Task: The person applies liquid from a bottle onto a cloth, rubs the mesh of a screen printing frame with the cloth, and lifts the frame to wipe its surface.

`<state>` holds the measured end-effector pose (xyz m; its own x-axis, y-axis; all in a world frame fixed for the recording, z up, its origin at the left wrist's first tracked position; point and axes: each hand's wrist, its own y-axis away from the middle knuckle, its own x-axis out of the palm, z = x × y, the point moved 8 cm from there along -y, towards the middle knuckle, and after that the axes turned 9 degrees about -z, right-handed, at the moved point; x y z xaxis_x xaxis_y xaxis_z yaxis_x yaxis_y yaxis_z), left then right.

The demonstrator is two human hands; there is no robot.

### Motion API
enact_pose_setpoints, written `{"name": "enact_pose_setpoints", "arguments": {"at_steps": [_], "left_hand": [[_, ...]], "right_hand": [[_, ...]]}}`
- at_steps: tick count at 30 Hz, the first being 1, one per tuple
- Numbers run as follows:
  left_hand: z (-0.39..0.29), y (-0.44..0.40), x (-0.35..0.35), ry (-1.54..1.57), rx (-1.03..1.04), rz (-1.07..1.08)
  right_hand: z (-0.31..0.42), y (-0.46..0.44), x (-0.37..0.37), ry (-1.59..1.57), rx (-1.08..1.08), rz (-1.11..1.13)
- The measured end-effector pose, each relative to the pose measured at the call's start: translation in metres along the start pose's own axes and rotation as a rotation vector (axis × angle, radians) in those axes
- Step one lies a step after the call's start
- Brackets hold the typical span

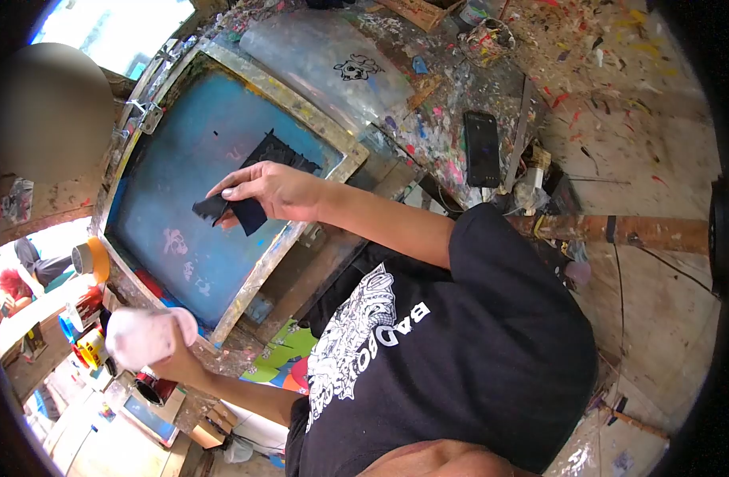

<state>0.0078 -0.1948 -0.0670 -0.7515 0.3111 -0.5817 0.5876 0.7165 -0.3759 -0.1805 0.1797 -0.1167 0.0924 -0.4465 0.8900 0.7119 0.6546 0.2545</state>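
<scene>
My right hand (281, 191) is closed, pinching a limp piece of black cloth (247, 215) above a wooden-framed printing screen (245, 294). Blue mesh fills the frame, with small pale printed figures on it. Another dark patch with ragged edges (281, 151) shows on the mesh just behind this hand. Lower left, my left hand (177, 354) wraps round a pale pinkish plastic tub (141, 338), blurred by motion, near the screen's near left corner. What the tub holds does not show.
A black phone (481, 149) lies on the paint-spattered table. Behind the screen is a clear sheet (324, 67) with a black drawing. A tape roll (91, 261) and several paint containers (86, 346) stand at left. Other people are nearby, one red-haired (14, 286).
</scene>
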Motion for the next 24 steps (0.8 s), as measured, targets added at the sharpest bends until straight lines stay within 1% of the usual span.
{"name": "enact_pose_setpoints", "arguments": {"at_steps": [2, 3, 5, 6, 7, 8, 9, 10, 12, 14, 16, 18, 19, 21, 22, 23, 24], "left_hand": [[-0.025, -0.008, -0.032, -0.302, 0.129, -0.216], [-0.022, -0.008, -0.034, -0.301, 0.127, -0.215], [-0.016, -0.007, -0.049, -0.26, 0.122, -0.388], [-0.007, -0.009, -0.05, -0.26, 0.12, -0.385], [0.01, -0.01, -0.055, -0.189, 0.097, -0.431], [0.026, -0.01, -0.058, -0.117, 0.073, -0.477], [0.027, -0.007, -0.06, -0.097, 0.136, -0.533], [0.032, -0.006, -0.061, -0.08, 0.139, -0.567], [0.047, -0.003, -0.065, -0.078, 0.113, -0.612], [0.057, -0.002, -0.067, -0.08, 0.094, -0.648], [0.066, 0.001, -0.07, -0.103, 0.077, -0.686], [0.068, 0.01, -0.072, -0.158, 0.058, -0.737], [0.066, 0.018, -0.073, -0.225, 0.048, -0.779], [0.051, 0.046, -0.069, -0.461, 0.052, -0.895], [0.03, 0.068, -0.061, -0.532, 0.079, -0.919], [0.002, 0.089, -0.046, -0.483, 0.122, -0.83], [-0.037, 0.113, -0.02, -0.288, 0.154, -0.642]], "right_hand": [[0.01, 0.003, -0.008, 0.064, -0.025, -0.051], [0.015, 0.005, -0.011, 0.078, -0.045, -0.087], [0.024, 0.008, -0.02, 0.095, -0.064, -0.123], [0.028, 0.008, -0.028, 0.194, -0.089, -0.15], [0.033, 0.007, -0.033, 0.293, -0.117, -0.178], [0.038, 0.006, -0.036, 0.295, -0.119, -0.18], [0.044, 0.006, -0.034, 0.42, -0.139, -0.189], [0.049, 0.006, -0.032, 0.547, -0.156, -0.195], [0.056, 0.008, -0.026, 0.594, -0.155, -0.194], [0.067, 0.011, -0.016, 0.738, -0.236, -0.195], [0.065, 0.011, -0.015, 0.752, -0.233, -0.206], [0.057, 0.008, -0.021, 0.703, -0.219, -0.194], [0.053, 0.007, -0.024, 0.701, -0.217, -0.192], [0.045, 0.007, -0.031, 0.701, -0.177, -0.195], [0.047, 0.005, -0.034, 0.696, -0.183, -0.2], [0.048, 0.002, -0.036, 0.733, -0.18, -0.2], [0.047, -0.002, -0.039, 0.77, -0.171, -0.2]]}}
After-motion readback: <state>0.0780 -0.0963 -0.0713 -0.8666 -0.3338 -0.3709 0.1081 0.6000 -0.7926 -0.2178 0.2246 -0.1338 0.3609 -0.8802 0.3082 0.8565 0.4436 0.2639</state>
